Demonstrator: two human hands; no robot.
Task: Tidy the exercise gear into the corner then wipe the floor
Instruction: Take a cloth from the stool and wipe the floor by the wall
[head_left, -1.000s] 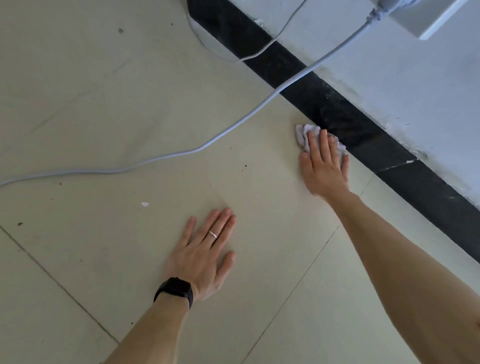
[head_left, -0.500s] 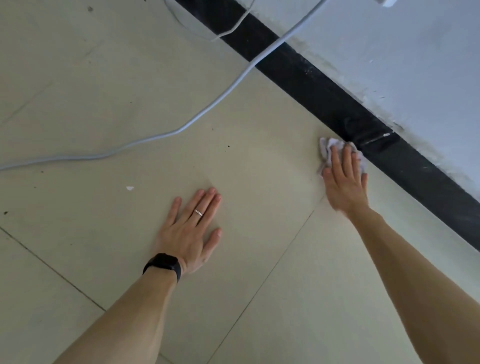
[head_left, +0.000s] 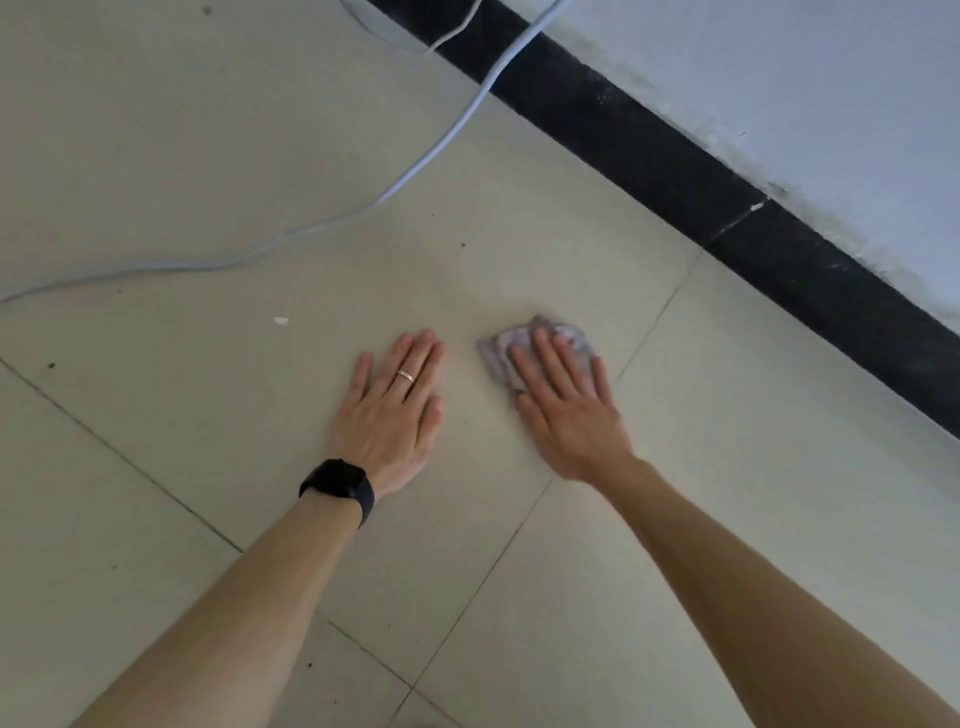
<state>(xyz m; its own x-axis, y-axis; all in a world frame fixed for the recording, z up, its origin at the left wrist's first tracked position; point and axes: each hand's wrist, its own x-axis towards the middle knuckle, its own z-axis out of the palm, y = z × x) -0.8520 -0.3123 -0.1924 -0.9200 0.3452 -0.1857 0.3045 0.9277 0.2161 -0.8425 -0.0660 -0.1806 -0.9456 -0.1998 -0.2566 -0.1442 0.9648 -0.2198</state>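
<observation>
On the tiled floor (head_left: 208, 156), the crumpled cloth (head_left: 501, 349) lay under the flat, straight fingers of the right hand (head_left: 563, 410), just beside the left hand (head_left: 397, 410), which rested flat, fingers together.

Single view on record, from a wide-angle camera worn on the head. It faced forward and steeply down at the tiled floor (head_left: 156, 130), at close range. Both forearms entered from the lower edge and took up much of the lower half. The left hand (head_left: 392, 410) and right hand (head_left: 569, 410) sat near mid-frame. Beyond and to the right of the right hand, the black skirting (head_left: 675, 182) and the wall (head_left: 805, 78) ran on a slant across the upper right corner.
</observation>
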